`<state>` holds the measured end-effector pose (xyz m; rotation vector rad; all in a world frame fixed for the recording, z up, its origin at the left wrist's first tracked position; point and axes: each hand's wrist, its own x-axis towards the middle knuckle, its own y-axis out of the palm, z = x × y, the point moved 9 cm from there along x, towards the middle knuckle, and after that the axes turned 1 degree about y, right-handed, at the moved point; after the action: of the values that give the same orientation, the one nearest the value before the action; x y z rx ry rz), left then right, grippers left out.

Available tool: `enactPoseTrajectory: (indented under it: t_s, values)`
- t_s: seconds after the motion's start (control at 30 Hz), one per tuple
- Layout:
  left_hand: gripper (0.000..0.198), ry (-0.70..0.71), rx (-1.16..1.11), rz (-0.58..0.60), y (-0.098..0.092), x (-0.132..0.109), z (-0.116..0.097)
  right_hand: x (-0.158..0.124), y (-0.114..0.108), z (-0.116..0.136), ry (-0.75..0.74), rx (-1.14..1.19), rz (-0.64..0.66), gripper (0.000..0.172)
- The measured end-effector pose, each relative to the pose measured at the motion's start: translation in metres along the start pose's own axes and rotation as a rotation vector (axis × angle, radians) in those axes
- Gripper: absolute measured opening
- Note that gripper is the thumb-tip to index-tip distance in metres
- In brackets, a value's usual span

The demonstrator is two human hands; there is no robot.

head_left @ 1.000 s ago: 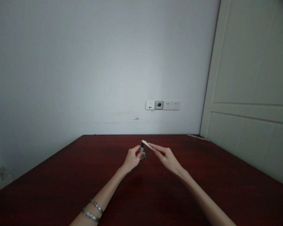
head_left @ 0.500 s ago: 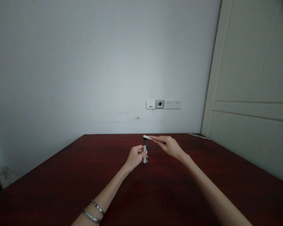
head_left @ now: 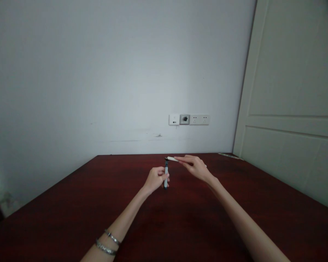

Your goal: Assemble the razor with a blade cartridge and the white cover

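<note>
My left hand point(head_left: 156, 179) is closed around the pale handle of an upright stick-like tool point(head_left: 166, 176) with a dark upper part. My right hand point(head_left: 194, 166) pinches a slim white piece point(head_left: 172, 159) between its fingers. The white piece points left, and its left end is at the dark top of the tool. Whether the two are joined or only touching cannot be made out. Both hands are above the dark red table point(head_left: 164, 225).
Behind the table is a pale wall with a row of sockets point(head_left: 194, 119). A pale panelled door point(head_left: 292, 109) stands at the right. A thin flat strip point(head_left: 230, 156) lies at the table's back right edge.
The white piece in my right hand has shifted slightly right relative to the tool's top, showing more of the dark tip. My left hand and the tool have moved slightly left.
</note>
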<state>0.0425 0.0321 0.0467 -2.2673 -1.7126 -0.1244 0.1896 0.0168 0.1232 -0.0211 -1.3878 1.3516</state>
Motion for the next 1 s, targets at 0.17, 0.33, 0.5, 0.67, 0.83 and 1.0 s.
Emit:
enactPoseTrajectory:
  t_s: [0.17,0.33,0.5,0.67,0.83,1.0]
  values:
    - [0.015,-0.020,0.037,0.006,0.000,0.002,0.005,-0.001,0.001,-0.002,0.034,-0.017,-0.005,0.033]
    - [0.017,-0.004,0.034,0.023,0.003,0.002,0.007,0.001,0.007,0.010,0.014,-0.026,-0.014,0.033]
    - [0.016,0.012,0.028,0.020,0.002,0.003,0.006,-0.001,0.003,-0.003,0.024,-0.024,-0.011,0.034]
    - [0.015,0.015,0.034,0.013,0.002,0.002,0.007,0.001,0.005,0.006,0.016,-0.013,-0.037,0.032]
    - [0.021,0.032,-0.033,-0.038,-0.006,0.001,-0.003,0.000,0.008,-0.003,0.016,0.028,-0.046,0.032]
    - [0.022,0.037,-0.027,-0.079,-0.013,0.002,-0.005,-0.006,0.004,-0.020,0.035,0.097,-0.105,0.031]
